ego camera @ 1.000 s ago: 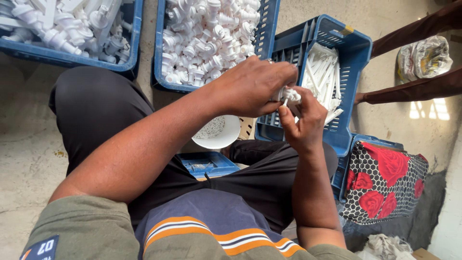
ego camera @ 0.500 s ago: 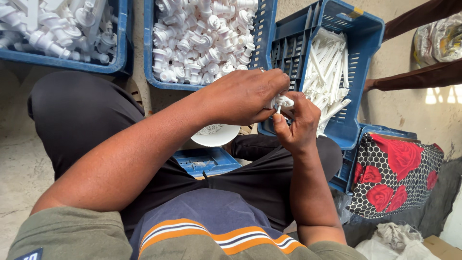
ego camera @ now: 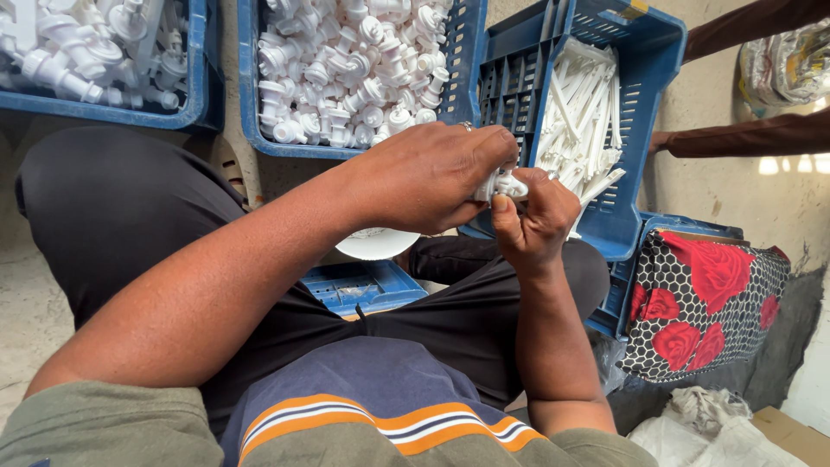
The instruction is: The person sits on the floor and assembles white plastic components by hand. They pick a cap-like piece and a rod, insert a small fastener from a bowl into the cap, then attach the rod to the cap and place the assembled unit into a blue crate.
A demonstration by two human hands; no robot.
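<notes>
A pale concrete floor (ego camera: 761, 203) is running under a row of blue plastic crates, and the person is sitting on it with dark-trousered legs crossed. The left hand (ego camera: 432, 177) and the right hand (ego camera: 536, 216) are meeting in front of the crates, both clenching one small white plastic part (ego camera: 501, 184) between fingertips and thumbs; the left is covering most of it from above, the right is pinching it from below. Just behind the hands, the middle crate (ego camera: 251, 130) is holding a heap of white pump heads (ego camera: 354, 69). A second crate (ego camera: 186, 112) at the far left is holding similar white parts. To the right, a tilted crate (ego camera: 657, 78) is carrying thin white tubes (ego camera: 584, 121). A white round lid (ego camera: 376, 244) is showing under the left wrist, above a flat blue crate piece (ego camera: 363, 285) lying on the lap. At the right, a black cloth with red roses (ego camera: 700, 303) is draping over another blue crate.
</notes>
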